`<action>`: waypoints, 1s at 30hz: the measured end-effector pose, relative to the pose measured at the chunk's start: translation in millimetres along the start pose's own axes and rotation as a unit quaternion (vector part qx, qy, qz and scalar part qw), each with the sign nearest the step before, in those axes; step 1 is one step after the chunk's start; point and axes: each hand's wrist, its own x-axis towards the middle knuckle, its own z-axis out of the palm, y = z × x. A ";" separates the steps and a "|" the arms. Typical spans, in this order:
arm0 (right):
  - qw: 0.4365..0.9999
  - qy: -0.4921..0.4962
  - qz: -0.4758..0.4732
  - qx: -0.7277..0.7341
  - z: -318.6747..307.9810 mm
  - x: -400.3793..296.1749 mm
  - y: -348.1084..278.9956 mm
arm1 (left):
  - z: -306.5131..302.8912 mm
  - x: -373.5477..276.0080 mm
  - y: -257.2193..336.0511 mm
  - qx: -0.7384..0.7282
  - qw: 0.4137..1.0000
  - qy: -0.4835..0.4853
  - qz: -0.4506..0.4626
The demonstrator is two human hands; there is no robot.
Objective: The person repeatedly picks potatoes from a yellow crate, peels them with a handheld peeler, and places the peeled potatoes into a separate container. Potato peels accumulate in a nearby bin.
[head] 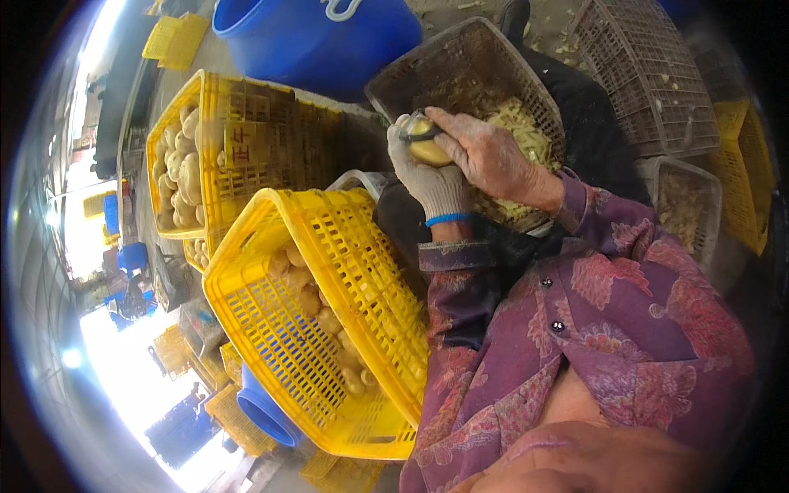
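Observation:
My left hand [431, 179], in a pale knit glove with a blue cuff edge, holds a yellow peeled potato [430, 153] from below. My bare right hand [493, 151] lies over it from the right, its fingers on a black-edged hand tool [425, 130], apparently a peeler, against the potato's top. Part of the tool is hidden by the fingers. Beneath my hands stands a dirty plastic crate [425, 68] with pale peelings [521, 132] piled in it.
A tilted yellow crate [370, 271] of potatoes [330, 320] stands close at my left; another yellow crate [246, 132] with potatoes [183, 169] is beyond it. A blue tub [327, 46] is ahead. Brown crates [647, 74] and a grey crate [687, 209] stand on the right.

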 end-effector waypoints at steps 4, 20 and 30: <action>0.999 0.021 -0.020 -0.016 10.6 -38.1 0.5 | -5.0 1.8 11.2 -0.024 0.997 0.067 -0.007; 0.997 -0.025 -0.046 0.053 -5.2 -45.7 -4.6 | 7.8 -7.1 27.7 -0.080 0.996 -0.011 0.021; 0.992 0.086 -0.089 -0.022 5.7 -2.1 2.4 | 11.3 -8.6 10.8 -0.016 1.000 0.009 0.012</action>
